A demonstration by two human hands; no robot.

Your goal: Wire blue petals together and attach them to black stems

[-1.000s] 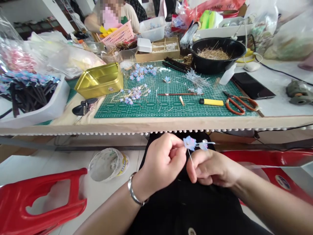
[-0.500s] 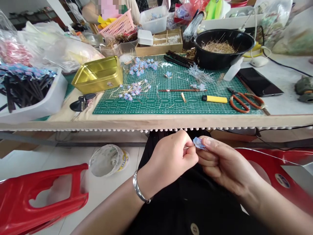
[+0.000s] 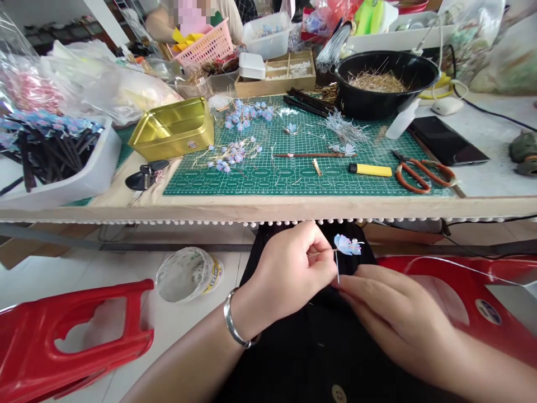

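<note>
My left hand [image 3: 300, 268], a silver bangle on its wrist, pinches the thin wire stem of a blue artificial flower [image 3: 346, 244]. The flower points right, just past my fingertips, and shows a small bead and pinkish tips. A pale thread [image 3: 338, 267] drops from the stem beside the petals. Its lower end is pinched between the fingertips of my right hand [image 3: 386, 299], which sits lower and to the right. Both hands are over my dark-clothed lap, in front of the table edge.
On the green cutting mat [image 3: 251, 182] lie blue flower sprays [image 3: 229, 155], a brown stick [image 3: 310, 155], a yellow lighter [image 3: 370, 169] and orange-handled scissors [image 3: 423, 173]. A gold tin [image 3: 172, 134] and black basin [image 3: 386, 101] stand behind. Red stools [image 3: 138, 336] flank me; a bucket [image 3: 184, 274] is on the floor.
My right hand has let go of the flower's petals and moved down and right to the thread. The flower is now fully exposed. My left hand keeps its pinch.
</note>
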